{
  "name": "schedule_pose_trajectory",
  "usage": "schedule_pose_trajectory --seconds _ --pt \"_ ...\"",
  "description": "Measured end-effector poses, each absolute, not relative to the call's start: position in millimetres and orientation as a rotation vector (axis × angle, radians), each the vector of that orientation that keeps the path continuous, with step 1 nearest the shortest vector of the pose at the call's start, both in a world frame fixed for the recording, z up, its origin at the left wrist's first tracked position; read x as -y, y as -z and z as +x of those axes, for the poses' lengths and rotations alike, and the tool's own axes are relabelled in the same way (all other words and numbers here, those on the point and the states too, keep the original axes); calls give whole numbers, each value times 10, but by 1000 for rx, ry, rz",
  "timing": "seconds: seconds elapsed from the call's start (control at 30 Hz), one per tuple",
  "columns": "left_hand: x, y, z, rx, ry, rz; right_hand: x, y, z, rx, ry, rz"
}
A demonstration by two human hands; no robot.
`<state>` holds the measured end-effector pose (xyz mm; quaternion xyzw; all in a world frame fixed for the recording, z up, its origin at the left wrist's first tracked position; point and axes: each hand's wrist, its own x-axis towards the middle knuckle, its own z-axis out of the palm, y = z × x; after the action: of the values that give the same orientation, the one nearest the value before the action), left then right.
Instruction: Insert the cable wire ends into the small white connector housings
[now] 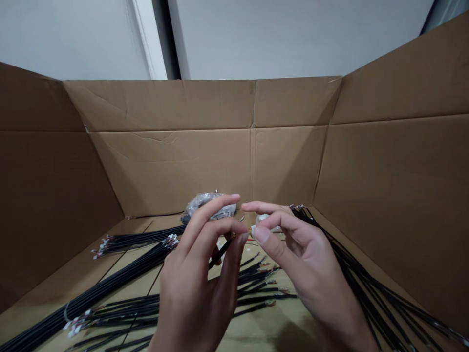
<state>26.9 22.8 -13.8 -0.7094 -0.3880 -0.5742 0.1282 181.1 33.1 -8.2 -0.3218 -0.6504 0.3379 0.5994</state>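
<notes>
Currently the left hand [200,283] pinches 1 black cable [220,253] by its end; the right hand [293,249] pinches a small white connector [253,230] against it, apparently mid-fitting. Bundled cables [120,274] with white connectors lie left on the cardboard worktop [256,327]; loose cables [366,278] right.

One head-worn camera looks forward and down from close above into a cardboard box [205,161], whose near edge probably lies out of frame.

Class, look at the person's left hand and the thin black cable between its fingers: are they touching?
Touching. The head view shows the left hand pinching the black cable between thumb and fingertips, its end meeting the right hand.
</notes>
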Motion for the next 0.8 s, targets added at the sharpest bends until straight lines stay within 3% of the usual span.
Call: schedule_pose_trajectory --seconds 0.8 --pt "-201 117 273 1141 1643 -2060 -321 74 1812 1514 -780 -736"
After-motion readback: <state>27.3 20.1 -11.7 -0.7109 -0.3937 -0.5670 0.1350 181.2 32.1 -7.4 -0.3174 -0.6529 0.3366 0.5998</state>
